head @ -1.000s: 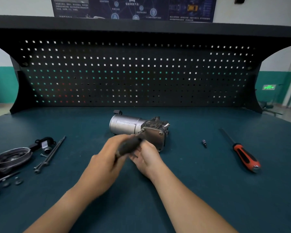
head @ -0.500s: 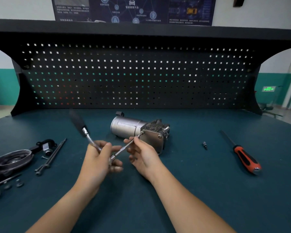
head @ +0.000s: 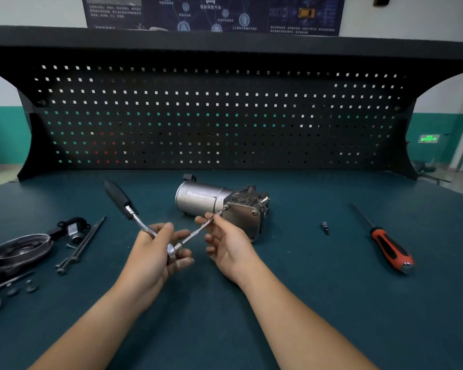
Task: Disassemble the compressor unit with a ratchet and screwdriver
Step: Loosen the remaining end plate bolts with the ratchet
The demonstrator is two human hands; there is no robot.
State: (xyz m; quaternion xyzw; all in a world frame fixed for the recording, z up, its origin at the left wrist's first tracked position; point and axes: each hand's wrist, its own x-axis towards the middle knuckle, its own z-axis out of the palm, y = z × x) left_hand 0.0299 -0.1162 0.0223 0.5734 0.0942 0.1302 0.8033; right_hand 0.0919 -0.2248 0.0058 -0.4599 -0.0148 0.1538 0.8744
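Slippage risk: my left hand point(head: 155, 253) grips the ratchet point(head: 123, 202), right hand point(head: 226, 245) pinches its extension point(head: 195, 233) on the compressor unit point(head: 201, 197) bolt point(head: 226, 207); tilt could round it.

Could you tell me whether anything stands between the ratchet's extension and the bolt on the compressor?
Nothing visible: the ratchet extension reaches the bolt on the compressor, with the right hand pinching the shaft just short of it.

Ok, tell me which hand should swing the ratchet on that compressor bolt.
Left, probably. The left hand grips the ratchet near its head, while the right hand pinches the extension bar by the bolt, steadying it.
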